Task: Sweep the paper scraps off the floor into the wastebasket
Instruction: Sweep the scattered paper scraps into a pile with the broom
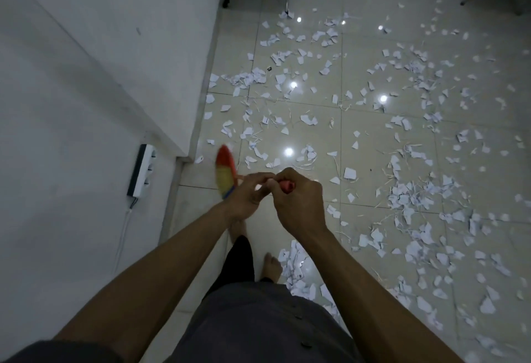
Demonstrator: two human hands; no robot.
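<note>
While my right grip (298,204) wraps the red end of the broom (225,174) and left grip (247,196) pinches lower, I'd sweep short strokes off the wall (115,75); paper scraps (411,196) litter the floor (373,130) rightward.

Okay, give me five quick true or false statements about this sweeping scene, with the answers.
1. Both the left hand and the right hand hold the broom. True.
2. The paper scraps lie in one neat pile. False: they are scattered across the tiled floor.
3. A wastebasket stands beside the feet. False: none is in view.
4. A white power strip sits against the wall on the left. True.
5. The person wears shoes. False: the feet are bare.
</note>
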